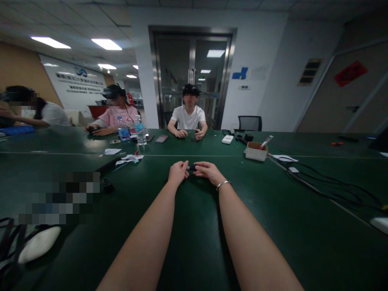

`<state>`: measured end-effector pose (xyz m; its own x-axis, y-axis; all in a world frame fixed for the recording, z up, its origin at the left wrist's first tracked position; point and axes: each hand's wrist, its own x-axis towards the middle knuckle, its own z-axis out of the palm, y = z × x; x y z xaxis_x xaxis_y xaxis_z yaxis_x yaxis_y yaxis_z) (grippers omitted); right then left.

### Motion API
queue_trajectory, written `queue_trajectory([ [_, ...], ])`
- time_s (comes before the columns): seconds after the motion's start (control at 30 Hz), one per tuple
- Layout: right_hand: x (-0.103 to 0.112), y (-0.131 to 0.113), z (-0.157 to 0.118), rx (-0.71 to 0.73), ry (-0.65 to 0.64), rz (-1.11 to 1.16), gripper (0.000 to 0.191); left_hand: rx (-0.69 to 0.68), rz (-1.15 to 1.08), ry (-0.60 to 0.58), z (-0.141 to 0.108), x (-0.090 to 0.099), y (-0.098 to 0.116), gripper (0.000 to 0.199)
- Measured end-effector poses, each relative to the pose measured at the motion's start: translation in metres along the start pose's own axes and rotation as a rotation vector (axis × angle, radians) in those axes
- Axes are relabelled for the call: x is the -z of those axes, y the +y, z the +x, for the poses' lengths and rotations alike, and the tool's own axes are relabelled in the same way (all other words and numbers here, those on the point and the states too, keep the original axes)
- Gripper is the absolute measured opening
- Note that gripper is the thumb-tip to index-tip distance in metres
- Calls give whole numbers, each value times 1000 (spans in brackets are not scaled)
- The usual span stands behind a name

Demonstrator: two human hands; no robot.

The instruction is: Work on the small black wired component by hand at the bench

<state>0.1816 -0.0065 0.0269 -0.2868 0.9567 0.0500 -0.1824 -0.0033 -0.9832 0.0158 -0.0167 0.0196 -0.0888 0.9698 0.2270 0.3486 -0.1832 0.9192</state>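
A small black object with a lighter grey end [192, 167] is held between my two hands, just above the green table [200, 210]. It is too small to tell what kind of thing it is. My left hand [178, 173] pinches its grey end, with the thumb and fingers closed. The black end is gripped by the fingertips of my right hand [209, 173], which has a silver bracelet [223, 184] at the wrist. My fingers hide part of the object.
Left of my arms lie a small black cylinder [107, 185], crumpled paper [129, 159] and a white mouse-like object [39, 244]. A small box [256, 151] and black cables [330, 182] are on the right. Across the table sit several people, with water bottles [140, 131] nearby.
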Motion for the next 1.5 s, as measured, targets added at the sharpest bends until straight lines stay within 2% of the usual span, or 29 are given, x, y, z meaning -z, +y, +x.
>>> queue_trajectory([
  [0.2,1,0,1,6,53,51,15,-25,-257,-58,5,-5,-4,29],
  [0.33,1,1,3,8,82,77,11,-37,-331,-73,6,-6,-5,16],
  [0.43,1,2,3,14,74,86,13,-33,-302,-85,7,-5,-7,15],
  [1.13,5,5,4,14,39,73,20,-42,37,-103,9,2,-10,39],
  [1.37,5,4,3,13,43,84,21,-30,-8,-118,9,-1,-11,42],
  [1.5,4,3,3,8,63,83,17,-14,-81,-158,10,-3,-12,36],
])
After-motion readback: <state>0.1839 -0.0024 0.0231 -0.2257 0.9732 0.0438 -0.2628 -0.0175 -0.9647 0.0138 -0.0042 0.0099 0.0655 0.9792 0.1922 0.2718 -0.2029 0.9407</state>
